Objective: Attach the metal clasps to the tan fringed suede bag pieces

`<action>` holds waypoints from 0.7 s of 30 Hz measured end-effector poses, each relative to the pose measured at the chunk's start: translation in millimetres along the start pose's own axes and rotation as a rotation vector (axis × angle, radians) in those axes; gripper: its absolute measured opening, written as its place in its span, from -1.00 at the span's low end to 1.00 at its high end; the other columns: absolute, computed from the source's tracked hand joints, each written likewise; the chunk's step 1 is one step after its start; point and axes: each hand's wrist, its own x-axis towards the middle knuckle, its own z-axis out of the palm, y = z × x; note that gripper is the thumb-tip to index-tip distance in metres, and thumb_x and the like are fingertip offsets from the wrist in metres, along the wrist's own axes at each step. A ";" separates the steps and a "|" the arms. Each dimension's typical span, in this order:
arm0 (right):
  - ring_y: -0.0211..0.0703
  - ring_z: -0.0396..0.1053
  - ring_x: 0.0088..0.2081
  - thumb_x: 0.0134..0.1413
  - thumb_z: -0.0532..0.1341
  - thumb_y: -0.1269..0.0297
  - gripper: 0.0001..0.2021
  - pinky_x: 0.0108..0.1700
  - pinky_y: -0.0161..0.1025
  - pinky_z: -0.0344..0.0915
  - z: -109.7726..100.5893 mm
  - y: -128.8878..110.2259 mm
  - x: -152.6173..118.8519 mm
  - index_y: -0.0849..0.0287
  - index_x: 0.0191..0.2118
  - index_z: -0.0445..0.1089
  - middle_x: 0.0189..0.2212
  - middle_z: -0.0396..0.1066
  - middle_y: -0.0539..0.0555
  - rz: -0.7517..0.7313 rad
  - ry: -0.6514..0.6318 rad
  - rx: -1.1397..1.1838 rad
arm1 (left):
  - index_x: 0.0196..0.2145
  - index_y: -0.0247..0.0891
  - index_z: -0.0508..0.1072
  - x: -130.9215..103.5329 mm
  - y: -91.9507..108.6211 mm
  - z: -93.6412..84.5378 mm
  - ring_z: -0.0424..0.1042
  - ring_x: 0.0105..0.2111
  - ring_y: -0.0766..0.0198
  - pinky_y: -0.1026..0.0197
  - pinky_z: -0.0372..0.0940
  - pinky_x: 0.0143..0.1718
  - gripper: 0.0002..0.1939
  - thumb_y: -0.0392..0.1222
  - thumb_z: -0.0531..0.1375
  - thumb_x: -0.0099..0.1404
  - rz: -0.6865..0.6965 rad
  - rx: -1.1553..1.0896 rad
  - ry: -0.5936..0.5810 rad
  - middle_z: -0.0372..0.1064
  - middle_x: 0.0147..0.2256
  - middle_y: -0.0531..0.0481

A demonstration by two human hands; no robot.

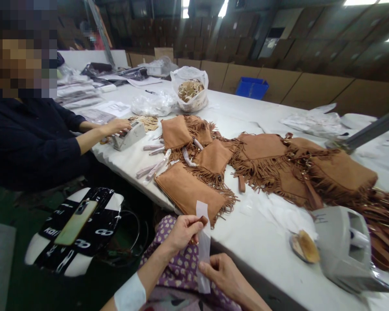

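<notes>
Nearest the camera, the left hand (pixel 183 233) and the right hand (pixel 223 272) share a clear sleeve (pixel 203 250), held upright over the lap just off the edge of the surface (pixel 266 246). The left fingers (pixel 196 222) are clenched on its top together with a small brown piece (pixel 203 221); the right fingers (pixel 207 268) pinch its lower part.

The surface is white and long. Just beyond the hands lies a tan pouch (pixel 189 190) with fringe; 2 more lie past it, and a heap of fringed suede (pixel 298 168) spreads to the right. At the right edge a grey machine (pixel 346 250) stands beside a small dish (pixel 303 247); the brown straps (pixel 382 224) behind it are cut off by the frame.

To the left, a phone (pixel 76 222) lies on a black and white stool (pixel 74 229) printed with letters too broken to read. A person in a dark sleeve (pixel 35 142) sits there, a hand (pixel 116 126) on a 2nd grey machine (pixel 129 136).

Farther off stand a plastic bag (pixel 190 88) of brown bits, papers too blurred to read, a blue bin (pixel 252 87), and cardboard boxes (pixel 278 82) stacked in a dim room.
</notes>
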 end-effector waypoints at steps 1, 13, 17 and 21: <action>-0.35 -0.09 -0.56 -0.08 0.20 -0.31 -0.41 -0.56 -0.32 -0.20 -0.6 -2.6 -0.8 0.18 -0.63 0.15 -0.65 0.00 -0.09 -0.022 -0.017 0.027 | -0.38 -0.34 0.49 0.2 0.6 -0.3 0.15 -0.73 0.42 0.34 0.00 -0.65 -0.65 0.07 0.23 0.14 0.002 0.008 -0.007 0.25 -0.73 0.15; -0.39 -0.16 -0.58 -0.16 0.34 -0.22 -0.42 -0.54 -0.32 -0.25 -2.9 3.1 -1.0 0.22 -0.67 0.20 -0.69 -0.02 -0.13 -0.021 -0.047 0.207 | -0.34 -0.35 0.51 1.4 0.5 2.0 0.16 -0.71 0.41 0.34 -0.02 -0.65 -0.60 0.12 0.24 0.14 -0.005 0.087 -0.046 0.25 -0.72 0.15; -0.38 0.00 -0.61 -0.29 0.45 -0.11 -0.50 -0.55 -0.35 -0.10 -6.6 5.4 3.0 0.24 -0.64 0.31 -0.70 0.19 -0.08 0.071 0.116 0.436 | -0.32 -0.32 0.49 -0.5 -3.8 0.4 0.19 -0.70 0.40 0.33 0.08 -0.63 -0.57 0.17 0.22 0.16 0.023 0.019 0.028 0.30 -0.69 0.14; -0.25 0.30 -0.48 -0.21 0.46 0.01 -0.62 -0.40 -0.32 0.22 -17.5 1.4 6.1 0.25 -0.45 0.47 -0.51 0.45 0.03 0.069 0.259 0.858 | -0.22 -0.34 0.50 -7.2 -13.7 -6.0 0.22 -0.67 0.38 0.32 0.13 -0.57 -0.54 0.15 0.22 0.19 0.057 -0.014 0.087 0.32 -0.68 0.12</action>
